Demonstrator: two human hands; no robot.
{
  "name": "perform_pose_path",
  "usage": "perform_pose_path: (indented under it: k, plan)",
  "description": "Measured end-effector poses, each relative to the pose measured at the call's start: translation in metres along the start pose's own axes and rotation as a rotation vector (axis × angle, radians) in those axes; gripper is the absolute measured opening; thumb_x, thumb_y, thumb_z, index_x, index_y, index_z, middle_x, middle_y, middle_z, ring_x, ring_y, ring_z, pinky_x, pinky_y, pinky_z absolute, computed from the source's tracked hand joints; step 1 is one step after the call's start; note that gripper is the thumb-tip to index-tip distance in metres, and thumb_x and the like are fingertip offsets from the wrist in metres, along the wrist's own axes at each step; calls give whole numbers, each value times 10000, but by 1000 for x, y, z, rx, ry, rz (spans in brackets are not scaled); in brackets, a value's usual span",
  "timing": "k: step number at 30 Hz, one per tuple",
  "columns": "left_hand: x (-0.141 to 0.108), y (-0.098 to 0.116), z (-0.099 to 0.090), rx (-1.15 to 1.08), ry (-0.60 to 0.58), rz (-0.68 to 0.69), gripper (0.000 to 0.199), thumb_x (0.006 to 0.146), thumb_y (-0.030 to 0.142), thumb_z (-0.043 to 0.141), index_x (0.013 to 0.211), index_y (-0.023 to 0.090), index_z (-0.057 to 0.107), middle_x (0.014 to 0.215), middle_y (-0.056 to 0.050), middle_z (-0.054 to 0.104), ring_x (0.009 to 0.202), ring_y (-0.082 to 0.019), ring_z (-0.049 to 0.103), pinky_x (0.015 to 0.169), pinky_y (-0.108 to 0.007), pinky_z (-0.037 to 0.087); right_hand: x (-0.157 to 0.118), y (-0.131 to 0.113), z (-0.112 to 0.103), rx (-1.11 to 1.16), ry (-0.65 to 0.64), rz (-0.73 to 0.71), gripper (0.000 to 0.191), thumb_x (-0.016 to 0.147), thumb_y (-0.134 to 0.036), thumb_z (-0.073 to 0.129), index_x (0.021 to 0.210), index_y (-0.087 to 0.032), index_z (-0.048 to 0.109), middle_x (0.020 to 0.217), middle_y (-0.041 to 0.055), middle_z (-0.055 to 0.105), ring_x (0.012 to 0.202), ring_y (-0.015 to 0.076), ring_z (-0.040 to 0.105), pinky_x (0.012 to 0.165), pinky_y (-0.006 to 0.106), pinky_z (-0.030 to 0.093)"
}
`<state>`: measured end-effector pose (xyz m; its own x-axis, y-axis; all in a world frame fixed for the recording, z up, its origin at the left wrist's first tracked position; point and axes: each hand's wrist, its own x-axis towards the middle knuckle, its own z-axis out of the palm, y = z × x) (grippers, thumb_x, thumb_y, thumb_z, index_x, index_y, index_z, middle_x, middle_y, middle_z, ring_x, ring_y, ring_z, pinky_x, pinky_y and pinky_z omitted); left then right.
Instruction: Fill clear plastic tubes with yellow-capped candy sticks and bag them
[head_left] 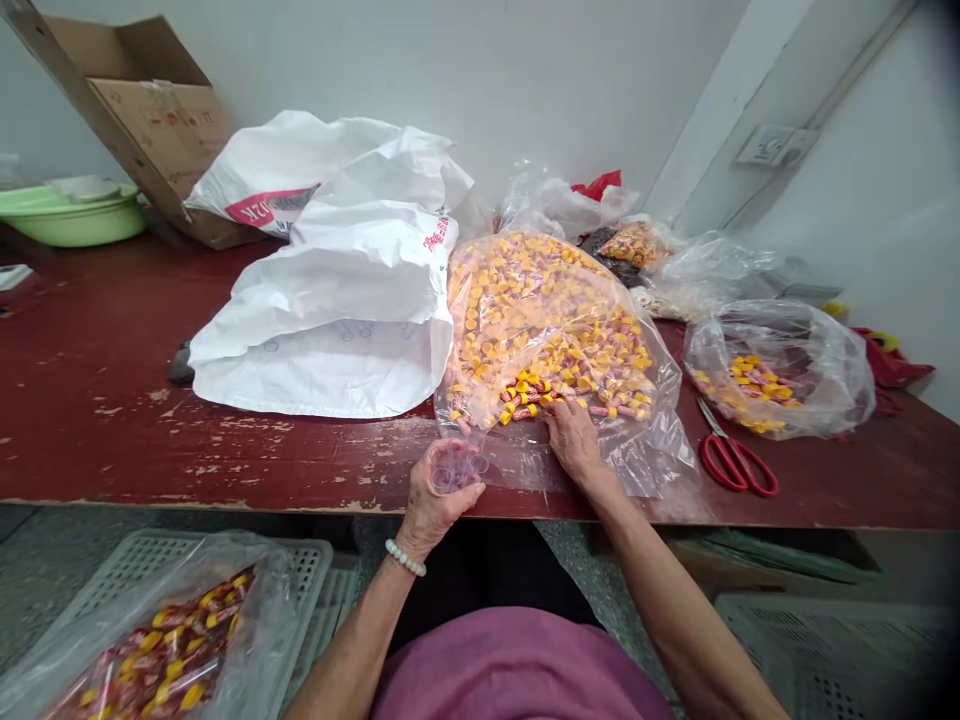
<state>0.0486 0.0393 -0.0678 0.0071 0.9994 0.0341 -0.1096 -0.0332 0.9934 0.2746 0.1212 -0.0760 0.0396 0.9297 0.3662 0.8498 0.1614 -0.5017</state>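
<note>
My left hand (442, 495) is closed around a few clear plastic tubes (442, 478) at the table's front edge, their round ends facing up. A big clear plastic bag (480, 290) lies in front of me, full of small red-wrapped tubes with yellow caps (525, 385). At the bag's open mouth, my right hand (574, 435) has its fingers curled down against the nearest yellow-capped tubes. What its fingertips pinch, if anything, is hidden.
Left of the bag stands a white sack (330, 370). Red-handled scissors (735, 465) and a smaller open bag (825, 400) with capped tubes lie right. Below left, a crate (300, 560) carries another bag of capped tubes. A cardboard box (165, 140) stands behind.
</note>
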Motion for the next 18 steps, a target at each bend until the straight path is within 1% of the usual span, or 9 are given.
perform_pose_path:
  k: [2, 3, 5, 7, 10, 12, 13, 15, 18]
  plan:
    - [-1, 1, 2, 27, -22, 7, 473, 593, 149, 723, 998, 176, 481, 1023, -82, 663, 699, -169, 668, 663, -320, 559, -8, -14, -8, 82, -9, -15, 192, 884, -245, 457, 989, -144, 583, 937, 112, 624, 869, 209, 578, 775, 338, 454]
    - [-2, 1, 3, 42, -35, 15, 467, 594, 140, 718, 998, 173, 485, 1021, -82, 661, 725, -172, 669, 691, -324, 558, -13, -24, -14, 161, -34, -50, 212, 898, -273, 449, 1024, -155, 572, 938, 93, 631, 846, 189, 589, 751, 316, 463]
    - [-2, 2, 5, 88, -55, 44, 458, 594, 127, 710, 997, 167, 497, 1014, -81, 657, 817, -190, 665, 753, -332, 550, -21, -47, -26, 349, -109, -174, 208, 911, -295, 446, 1027, -188, 582, 921, 58, 639, 815, 160, 598, 727, 290, 471]
    - [-2, 2, 7, 168, -72, 91, 454, 591, 121, 708, 1000, 162, 513, 1004, -76, 652, 896, -206, 649, 804, -338, 534, -27, -67, -37, 464, -167, -330, 179, 911, -255, 455, 981, -201, 611, 903, 53, 633, 824, 154, 594, 743, 293, 471]
    - [-1, 1, 9, 279, -81, 147, 454, 594, 127, 707, 1012, 161, 533, 993, -63, 645, 905, -201, 634, 836, -342, 515, -28, -83, -44, 450, -232, -505, 171, 906, -193, 458, 967, -203, 618, 894, 57, 633, 858, 155, 587, 755, 289, 472]
    - [-1, 1, 9, 286, -81, 154, 461, 593, 131, 707, 1019, 157, 535, 986, -61, 643, 895, -197, 631, 834, -337, 511, -26, -85, -46, 425, -252, -540, 170, 890, -209, 501, 1035, -204, 590, 917, 58, 636, 847, 153, 591, 739, 280, 479]
    - [-1, 1, 9, 271, -82, 145, 462, 590, 132, 707, 1018, 153, 534, 980, -62, 643, 883, -194, 632, 823, -333, 513, -25, -84, -46, 417, -244, -533, 212, 880, -226, 526, 1087, -204, 564, 944, 60, 631, 830, 150, 592, 734, 280, 481]
    - [-2, 4, 9, 222, -80, 111, 455, 579, 129, 709, 1000, 145, 535, 957, -60, 643, 827, -182, 636, 776, -316, 524, -23, -82, -46, 414, -186, -503, 274, 876, -232, 530, 1148, -206, 519, 996, 68, 609, 842, 148, 585, 766, 294, 482]
    - [-3, 7, 9, 175, -73, 63, 437, 564, 119, 709, 966, 143, 539, 911, -45, 643, 755, -161, 632, 710, -288, 529, -28, -80, -45, 407, -87, -463, 247, 878, -107, 430, 1061, -209, 561, 1043, 77, 566, 991, 169, 543, 871, 339, 451]
